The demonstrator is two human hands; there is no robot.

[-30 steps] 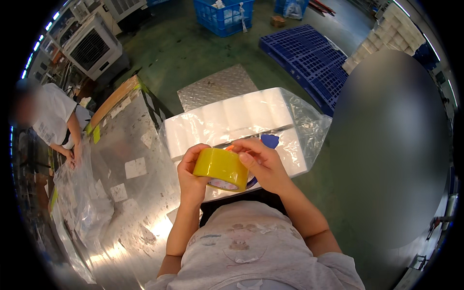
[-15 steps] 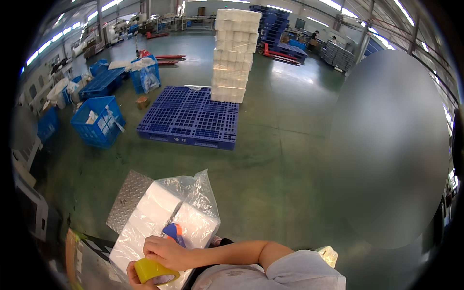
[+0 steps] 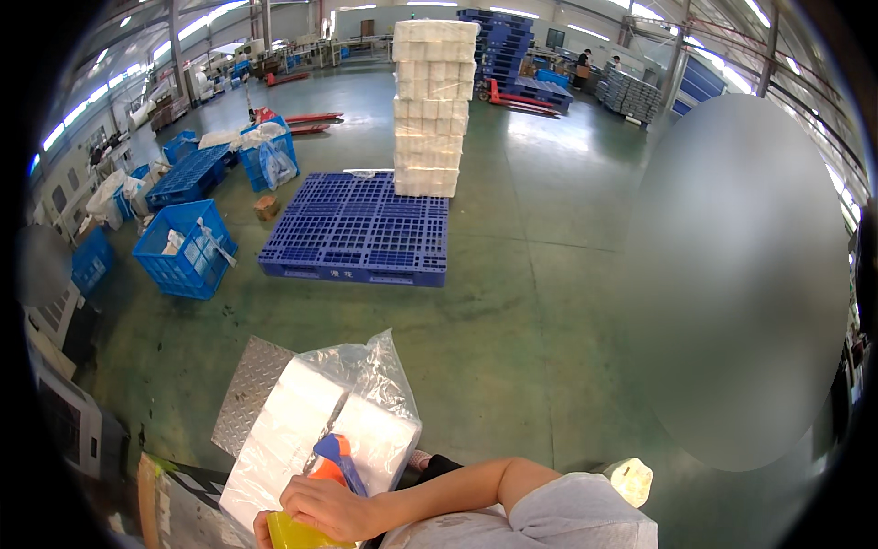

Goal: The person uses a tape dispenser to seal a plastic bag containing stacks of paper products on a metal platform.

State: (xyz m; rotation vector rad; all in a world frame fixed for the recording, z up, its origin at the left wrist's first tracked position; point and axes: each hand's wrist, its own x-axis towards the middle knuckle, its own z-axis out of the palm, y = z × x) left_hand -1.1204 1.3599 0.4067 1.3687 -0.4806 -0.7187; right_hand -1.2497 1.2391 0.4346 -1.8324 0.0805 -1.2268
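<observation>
A roll of yellow tape (image 3: 300, 533) is at the bottom edge of the head view, partly cut off. My left hand (image 3: 262, 528) grips its left side; only some fingers show. Bent over the roll's top, my right hand (image 3: 327, 506) has its fingers closed against it. Just beyond that hand, a blue and orange tape dispenser (image 3: 347, 465) lies on white packs (image 3: 291, 403) wrapped in a clear plastic bag (image 3: 395, 371). The bag's loose end sticks up at the far side.
A patterned metal plate (image 3: 249, 389) lies beside the packs. Ahead, a blue pallet (image 3: 352, 229) carries a tall stack of white packs (image 3: 428, 110). Blue crates (image 3: 183, 252) stand at the left; a red pallet jack (image 3: 521, 102) is farther back.
Both hands and the tape roll have shifted down in the view, so less of the roll shows. More of the dispenser is visible. The whole view has shifted slightly.
</observation>
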